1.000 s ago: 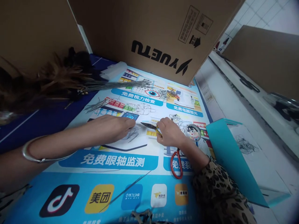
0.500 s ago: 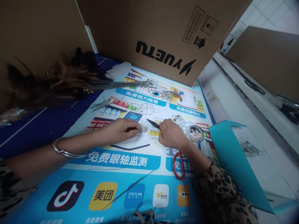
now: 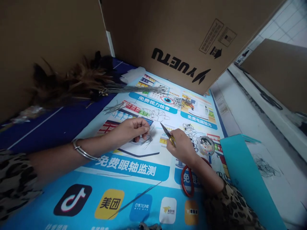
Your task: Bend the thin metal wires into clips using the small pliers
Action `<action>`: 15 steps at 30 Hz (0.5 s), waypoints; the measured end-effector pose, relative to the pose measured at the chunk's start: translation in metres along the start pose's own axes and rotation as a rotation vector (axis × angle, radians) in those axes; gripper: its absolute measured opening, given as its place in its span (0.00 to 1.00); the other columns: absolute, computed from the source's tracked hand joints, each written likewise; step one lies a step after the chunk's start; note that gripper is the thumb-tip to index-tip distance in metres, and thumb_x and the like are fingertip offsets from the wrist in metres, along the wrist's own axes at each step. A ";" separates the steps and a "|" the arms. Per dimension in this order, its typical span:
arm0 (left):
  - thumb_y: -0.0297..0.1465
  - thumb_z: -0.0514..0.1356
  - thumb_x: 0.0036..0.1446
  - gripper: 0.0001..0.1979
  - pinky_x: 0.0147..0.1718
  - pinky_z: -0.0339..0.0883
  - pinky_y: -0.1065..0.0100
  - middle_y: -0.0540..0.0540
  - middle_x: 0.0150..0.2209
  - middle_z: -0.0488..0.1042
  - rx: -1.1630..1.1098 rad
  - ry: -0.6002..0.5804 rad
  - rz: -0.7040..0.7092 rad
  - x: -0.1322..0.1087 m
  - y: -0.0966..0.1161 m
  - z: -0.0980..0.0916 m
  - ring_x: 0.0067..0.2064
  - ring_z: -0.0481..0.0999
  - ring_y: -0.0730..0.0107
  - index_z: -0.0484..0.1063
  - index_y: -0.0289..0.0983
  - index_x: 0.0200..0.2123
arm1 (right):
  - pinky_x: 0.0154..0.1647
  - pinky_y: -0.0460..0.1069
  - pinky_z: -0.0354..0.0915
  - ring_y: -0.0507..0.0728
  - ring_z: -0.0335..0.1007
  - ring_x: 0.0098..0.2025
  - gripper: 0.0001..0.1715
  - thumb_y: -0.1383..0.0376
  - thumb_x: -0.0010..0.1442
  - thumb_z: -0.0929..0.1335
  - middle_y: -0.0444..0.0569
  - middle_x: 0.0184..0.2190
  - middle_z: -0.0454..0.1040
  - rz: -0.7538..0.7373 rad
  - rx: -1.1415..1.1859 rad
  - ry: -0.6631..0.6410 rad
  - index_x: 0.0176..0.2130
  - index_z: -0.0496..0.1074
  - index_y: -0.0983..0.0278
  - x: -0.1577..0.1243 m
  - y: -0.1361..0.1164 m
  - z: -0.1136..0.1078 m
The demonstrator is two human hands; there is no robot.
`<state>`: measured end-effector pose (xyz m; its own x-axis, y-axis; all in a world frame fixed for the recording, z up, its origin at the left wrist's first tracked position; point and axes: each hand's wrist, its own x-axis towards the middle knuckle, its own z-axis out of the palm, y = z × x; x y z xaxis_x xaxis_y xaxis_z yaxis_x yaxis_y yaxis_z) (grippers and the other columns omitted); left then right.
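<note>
Tool (image 3: 166,130), dark-pointed, clasped in right hand (image 3: 183,146); tip angled toward left hand (image 3: 134,130). Left grip: fingers curled, cannot tell whether holding wire. Thin wires (image 3: 147,140) just beside it, over printed sheet (image 3: 96,188).

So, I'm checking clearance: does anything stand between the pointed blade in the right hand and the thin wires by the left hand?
Nothing visible does: between the pointed blade in the right hand and the thin wires, only the printed sheet shows. The left hand is close to the wires, outside that gap.
</note>
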<state>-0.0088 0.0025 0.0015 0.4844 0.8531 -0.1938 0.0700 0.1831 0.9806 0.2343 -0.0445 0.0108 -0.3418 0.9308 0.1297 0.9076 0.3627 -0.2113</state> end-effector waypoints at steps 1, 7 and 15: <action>0.39 0.62 0.57 0.12 0.22 0.59 0.74 0.50 0.25 0.74 -0.047 0.010 0.001 0.000 -0.001 0.000 0.23 0.66 0.76 0.68 0.36 0.33 | 0.44 0.53 0.66 0.60 0.67 0.42 0.09 0.65 0.60 0.62 0.54 0.38 0.71 0.029 0.075 0.016 0.41 0.66 0.65 0.000 -0.002 -0.002; 0.38 0.63 0.59 0.12 0.23 0.59 0.74 0.50 0.29 0.74 -0.320 -0.023 0.031 0.000 -0.005 -0.001 0.26 0.70 0.75 0.68 0.36 0.32 | 0.43 0.50 0.66 0.56 0.68 0.41 0.09 0.63 0.64 0.61 0.49 0.37 0.72 0.052 0.430 0.002 0.40 0.68 0.63 -0.003 -0.016 -0.013; 0.37 0.61 0.62 0.11 0.24 0.55 0.73 0.50 0.26 0.74 -0.327 -0.101 0.069 -0.004 -0.006 -0.001 0.25 0.68 0.76 0.69 0.36 0.33 | 0.44 0.52 0.66 0.57 0.67 0.41 0.11 0.62 0.63 0.64 0.52 0.37 0.71 -0.035 0.408 0.053 0.42 0.71 0.65 -0.007 -0.019 -0.007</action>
<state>-0.0119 -0.0015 -0.0039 0.5636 0.8190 -0.1072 -0.2412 0.2873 0.9270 0.2207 -0.0580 0.0203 -0.3482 0.9177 0.1913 0.7210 0.3926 -0.5710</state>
